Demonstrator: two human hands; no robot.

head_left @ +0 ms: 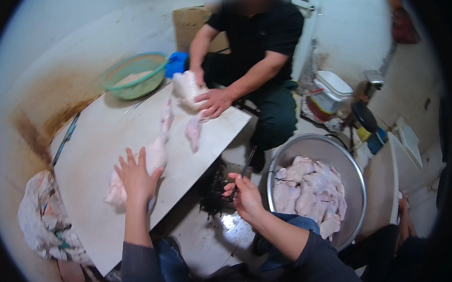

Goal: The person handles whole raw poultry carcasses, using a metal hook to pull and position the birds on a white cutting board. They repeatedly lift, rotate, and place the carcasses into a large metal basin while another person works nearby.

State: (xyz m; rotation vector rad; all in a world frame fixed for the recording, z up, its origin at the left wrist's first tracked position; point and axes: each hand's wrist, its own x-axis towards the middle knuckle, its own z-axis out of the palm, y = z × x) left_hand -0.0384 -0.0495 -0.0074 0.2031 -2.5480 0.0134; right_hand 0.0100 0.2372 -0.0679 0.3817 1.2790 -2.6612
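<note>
My left hand (136,177) lies flat with fingers spread on a plucked, long-necked duck or goose (157,153). The bird rests on a white tabletop (87,197), its neck stretched toward the far side. Away from the table's edge, my right hand (246,194) is closed around a slim dark tool (247,162), apparently tweezers, whose narrow end points up and away. Across the table, a co-worker in a dark shirt has both hands on another plucked bird (187,90), its head end hanging toward the table's near edge.
A steel basin (358,195) full of plucked birds stands on the floor at right. A green basin (135,77) sits at the table's far corner. Dark feathers (214,189) lie below the table edge. A lidded white bucket (330,93) stands farther right; a stuffed plastic bag (50,219) is at left.
</note>
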